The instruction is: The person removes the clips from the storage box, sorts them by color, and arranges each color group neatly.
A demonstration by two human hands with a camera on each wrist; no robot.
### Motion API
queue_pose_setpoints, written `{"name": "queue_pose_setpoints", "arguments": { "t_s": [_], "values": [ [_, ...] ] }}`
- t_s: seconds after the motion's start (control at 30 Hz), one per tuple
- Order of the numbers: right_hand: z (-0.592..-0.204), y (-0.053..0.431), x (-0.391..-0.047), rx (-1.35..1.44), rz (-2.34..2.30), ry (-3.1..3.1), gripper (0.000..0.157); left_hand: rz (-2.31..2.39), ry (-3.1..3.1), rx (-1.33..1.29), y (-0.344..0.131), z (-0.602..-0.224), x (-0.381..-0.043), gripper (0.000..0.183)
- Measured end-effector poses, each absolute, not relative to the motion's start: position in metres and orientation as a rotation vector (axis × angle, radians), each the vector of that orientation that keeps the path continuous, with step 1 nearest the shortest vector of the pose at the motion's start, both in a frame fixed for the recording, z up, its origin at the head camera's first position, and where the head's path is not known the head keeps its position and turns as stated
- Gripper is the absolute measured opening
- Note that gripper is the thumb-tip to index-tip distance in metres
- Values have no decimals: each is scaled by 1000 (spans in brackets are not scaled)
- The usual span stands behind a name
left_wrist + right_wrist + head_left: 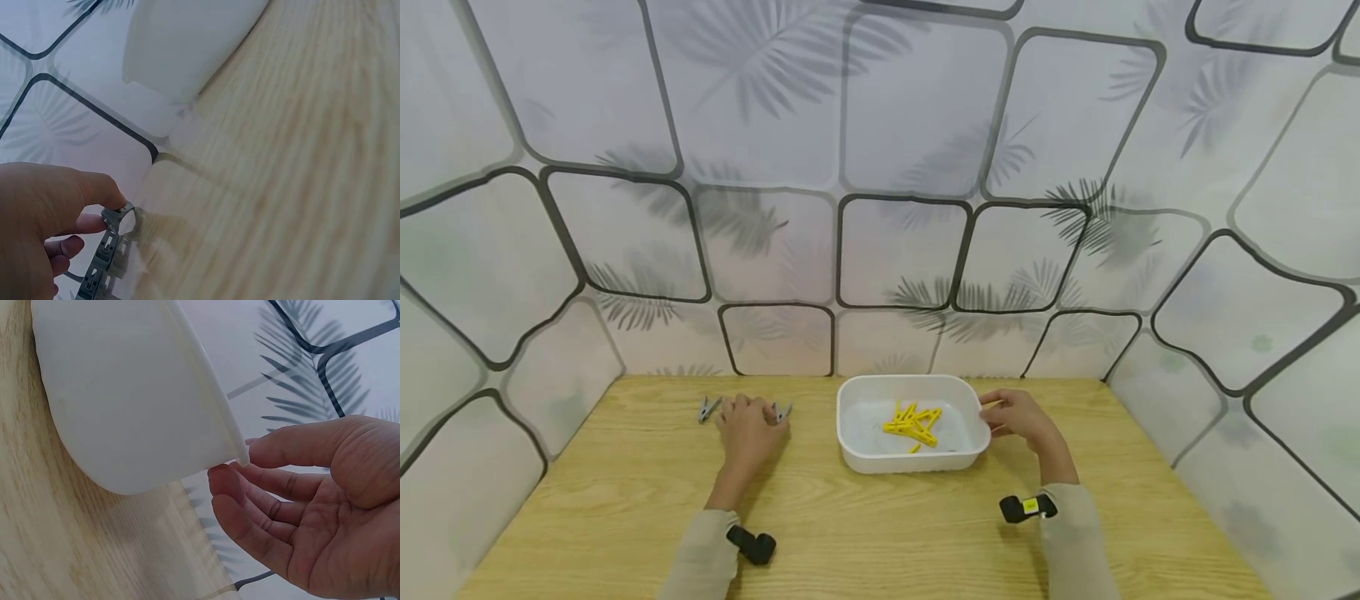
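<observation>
If its pinch slips, the left hand (749, 431) could drop the grey plastic clip (114, 218) beneath; the right hand (1021, 416) grips a white oblong tub (917, 463).

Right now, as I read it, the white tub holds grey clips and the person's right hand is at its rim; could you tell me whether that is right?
Not quite: the clips in the white tub are yellow, not grey, as the head view shows. The right hand is indeed at its rim.
</observation>
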State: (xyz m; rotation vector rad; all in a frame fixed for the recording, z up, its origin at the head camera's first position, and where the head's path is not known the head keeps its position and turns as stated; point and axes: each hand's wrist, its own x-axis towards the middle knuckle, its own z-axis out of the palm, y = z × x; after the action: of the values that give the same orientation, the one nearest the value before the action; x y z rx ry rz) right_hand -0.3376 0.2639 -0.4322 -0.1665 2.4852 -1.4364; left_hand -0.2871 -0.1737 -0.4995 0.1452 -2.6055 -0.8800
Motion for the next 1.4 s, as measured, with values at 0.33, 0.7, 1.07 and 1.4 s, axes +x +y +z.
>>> {"name": "queue_pose_setpoints", "arguments": {
  "t_s": [0.33,0.7,1.07,1.4],
  "values": [
    [-431,263,-339,-151,-1446,2496,42,-827,-2653,200,-172,-495,-289,25],
    [-427,264,-340,-165,-1449,2494,42,-822,-2639,208,-168,-491,-288,29],
    [-430,265,-341,-148,-1456,2495,42,-879,-2588,151,-154,-471,-290,28],
    [-435,262,-338,-148,-1459,2491,40,-948,-2500,-102,-109,-437,-293,20]
  ]
}}
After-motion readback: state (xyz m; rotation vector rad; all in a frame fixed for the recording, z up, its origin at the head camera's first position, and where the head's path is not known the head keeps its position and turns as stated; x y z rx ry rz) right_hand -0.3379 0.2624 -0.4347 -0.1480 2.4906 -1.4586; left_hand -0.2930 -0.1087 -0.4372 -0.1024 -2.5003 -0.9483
